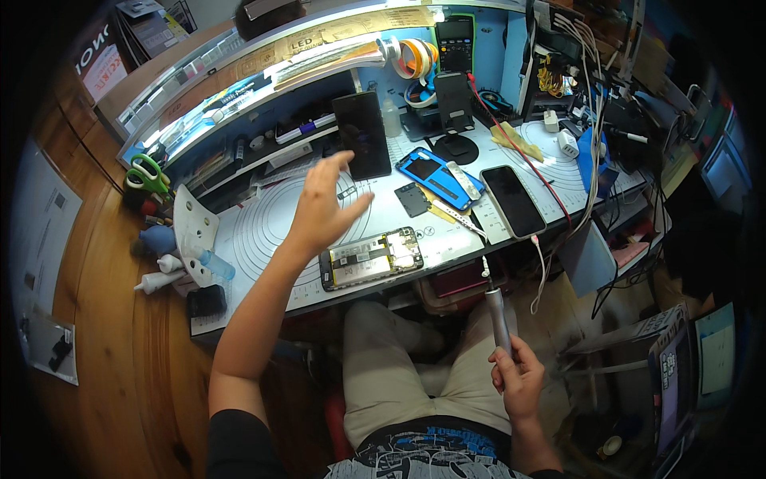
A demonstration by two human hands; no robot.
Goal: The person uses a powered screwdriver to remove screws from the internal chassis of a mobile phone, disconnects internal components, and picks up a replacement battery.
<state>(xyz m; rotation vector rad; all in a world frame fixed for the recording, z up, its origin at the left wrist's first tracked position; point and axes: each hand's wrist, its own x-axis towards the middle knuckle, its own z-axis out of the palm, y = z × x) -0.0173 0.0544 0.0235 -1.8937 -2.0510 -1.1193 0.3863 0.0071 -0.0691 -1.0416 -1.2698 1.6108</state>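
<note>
My left hand (323,199) is raised over the white work mat (267,219) with its fingers apart and nothing in them. Near its fingertips stands a dark-screened device (363,136), and a small flat metal part (346,193) shows between thumb and fingers. Below the hand lies an opened phone (372,259), its battery and circuit board exposed. My right hand (519,375) grips a grey pen-shaped electric screwdriver (498,315) in front of the bench edge, tip up. A small pale piece (485,271) appears at the tip; I cannot make out what it is.
A blue phone frame (439,177), a dark cover plate (412,199), tweezers (459,215) and a white-edged phone (513,202) lie to the right. A red cable (519,144) crosses there. Bottles (163,279) and green-handled scissors (148,174) stand at left.
</note>
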